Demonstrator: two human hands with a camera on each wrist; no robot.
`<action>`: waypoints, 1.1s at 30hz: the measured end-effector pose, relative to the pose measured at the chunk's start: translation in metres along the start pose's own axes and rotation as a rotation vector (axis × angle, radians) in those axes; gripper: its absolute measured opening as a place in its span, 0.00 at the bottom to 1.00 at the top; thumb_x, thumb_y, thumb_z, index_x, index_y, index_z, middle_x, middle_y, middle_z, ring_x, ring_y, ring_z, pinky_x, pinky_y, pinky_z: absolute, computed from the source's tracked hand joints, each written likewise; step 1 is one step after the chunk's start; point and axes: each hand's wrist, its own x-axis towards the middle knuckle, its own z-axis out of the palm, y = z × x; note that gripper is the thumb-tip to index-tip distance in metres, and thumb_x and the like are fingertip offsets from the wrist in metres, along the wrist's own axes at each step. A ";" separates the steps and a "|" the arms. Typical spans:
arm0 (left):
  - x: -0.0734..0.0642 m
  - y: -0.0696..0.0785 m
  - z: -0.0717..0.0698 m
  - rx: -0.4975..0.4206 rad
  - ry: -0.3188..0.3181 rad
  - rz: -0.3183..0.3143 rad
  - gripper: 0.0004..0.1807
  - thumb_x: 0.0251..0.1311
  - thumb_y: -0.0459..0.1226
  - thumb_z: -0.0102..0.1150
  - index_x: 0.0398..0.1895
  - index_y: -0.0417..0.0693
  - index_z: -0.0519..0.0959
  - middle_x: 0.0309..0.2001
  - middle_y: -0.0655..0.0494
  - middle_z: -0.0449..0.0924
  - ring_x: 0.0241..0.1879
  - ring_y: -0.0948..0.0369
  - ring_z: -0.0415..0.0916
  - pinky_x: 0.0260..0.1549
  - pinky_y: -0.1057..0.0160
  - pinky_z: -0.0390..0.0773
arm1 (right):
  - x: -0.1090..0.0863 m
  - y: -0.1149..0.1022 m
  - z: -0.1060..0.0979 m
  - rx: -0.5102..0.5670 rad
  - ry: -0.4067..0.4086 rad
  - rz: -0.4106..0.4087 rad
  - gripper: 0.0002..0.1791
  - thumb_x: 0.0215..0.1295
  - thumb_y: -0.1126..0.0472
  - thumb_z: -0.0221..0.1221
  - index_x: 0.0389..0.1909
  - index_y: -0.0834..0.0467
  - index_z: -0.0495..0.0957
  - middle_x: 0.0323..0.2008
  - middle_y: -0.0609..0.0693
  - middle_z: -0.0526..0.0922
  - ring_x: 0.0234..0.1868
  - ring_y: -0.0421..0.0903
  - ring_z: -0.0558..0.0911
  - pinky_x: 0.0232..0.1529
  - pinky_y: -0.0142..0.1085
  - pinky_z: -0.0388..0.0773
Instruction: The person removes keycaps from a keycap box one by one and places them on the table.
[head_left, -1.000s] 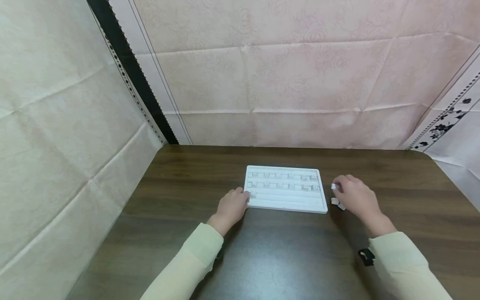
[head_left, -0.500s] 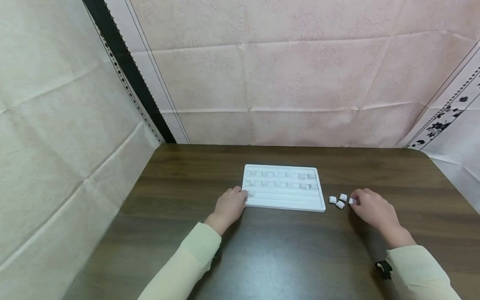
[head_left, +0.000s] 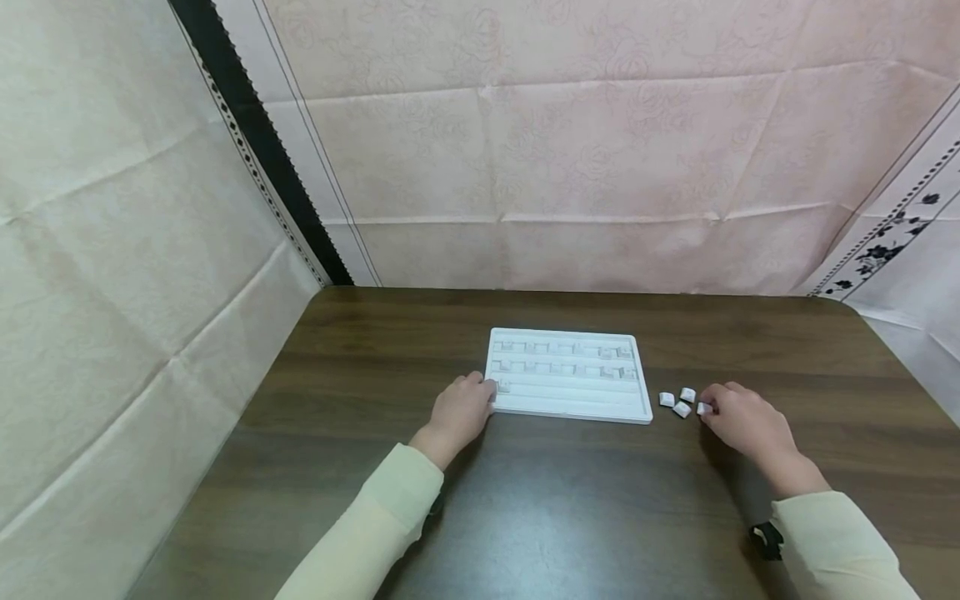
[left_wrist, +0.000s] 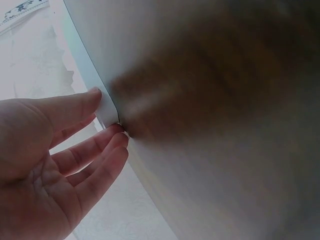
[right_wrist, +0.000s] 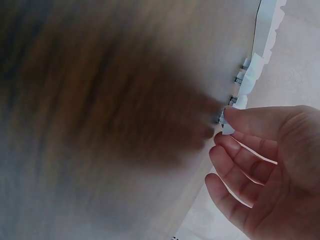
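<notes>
Pinching a white block [head_left: 702,408] between thumb and fingertips, the right hand [head_left: 748,423] reaches in over the table [head_left: 570,508] from the near right, its remaining fingers loosely bent. The block sits at the hand's left tip, partly covered by it; whether its underside touches the table I cannot tell. Three other blocks [head_left: 682,410] lie on the table just left of that hand, close together: one is nearest the board [head_left: 570,403], the other two are between it and the fingertips. The board lies flat, left of all the blocks and well apart from the right hand. Faintly outlined squares fill its two far rows, with one more at the left end of the next row. At its near left corner the left hand [head_left: 454,414] grips the edge, with the thumb against the near side and the fingers about the corner. Patterned cloth [head_left: 607,158] hangs behind the table.
</notes>
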 end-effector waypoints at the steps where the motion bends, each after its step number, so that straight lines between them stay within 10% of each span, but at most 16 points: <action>1: 0.000 0.000 0.000 -0.002 0.001 0.001 0.11 0.57 0.41 0.60 0.42 0.47 0.79 0.36 0.52 0.77 0.29 0.61 0.69 0.31 0.65 0.76 | 0.000 0.000 0.000 0.002 -0.003 0.000 0.12 0.56 0.62 0.58 0.40 0.63 0.79 0.37 0.62 0.78 0.34 0.55 0.76 0.31 0.54 0.73; 12: -0.002 0.000 -0.003 -0.018 0.003 -0.003 0.11 0.58 0.40 0.59 0.43 0.47 0.79 0.37 0.52 0.78 0.30 0.61 0.70 0.32 0.65 0.76 | 0.005 -0.010 -0.010 0.005 0.062 0.000 0.14 0.58 0.60 0.56 0.42 0.63 0.76 0.41 0.63 0.78 0.40 0.60 0.77 0.34 0.57 0.72; 33: -0.003 0.001 -0.003 -0.018 0.002 -0.005 0.12 0.59 0.40 0.58 0.44 0.47 0.79 0.37 0.51 0.78 0.30 0.60 0.70 0.31 0.66 0.75 | 0.047 -0.112 -0.001 -0.005 0.108 -0.166 0.14 0.59 0.61 0.57 0.45 0.61 0.78 0.42 0.59 0.80 0.43 0.55 0.79 0.41 0.52 0.76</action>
